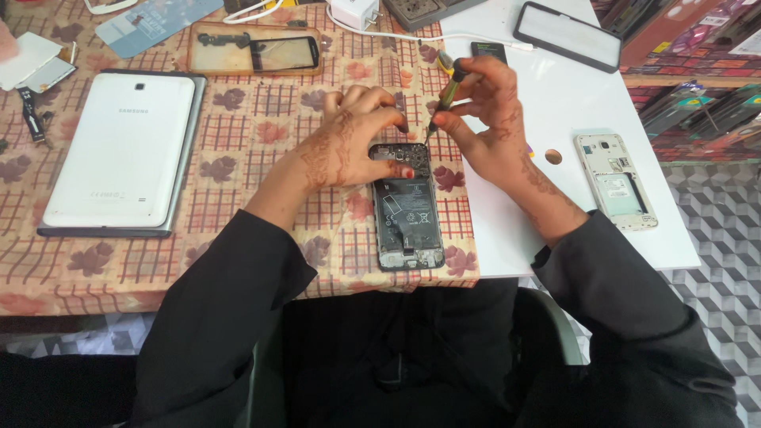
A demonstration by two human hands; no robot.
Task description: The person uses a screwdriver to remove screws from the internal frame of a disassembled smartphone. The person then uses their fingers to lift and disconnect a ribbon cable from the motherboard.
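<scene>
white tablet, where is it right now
In the head view the white tablet lies face down on the patterned tablecloth, left of the left hand and the opened phone.

White tablet (119, 150) lying face down at the left on a checked tablecloth (238, 254) with a leaf pattern. Above it, a brown phone frame (254, 49) with a dark glass panel set in its right half. Blue card (154, 22) near the top edge, and a small screen part (32, 63) at the far left. White charger block (354, 12) at the top, its cable trailing right over a white table (571, 214). Dark-rimmed phone case (567, 36) tilted at the upper right. Pale phone (616, 181) with its back off near the right edge, just beside a small round brown spot (553, 157).
</scene>
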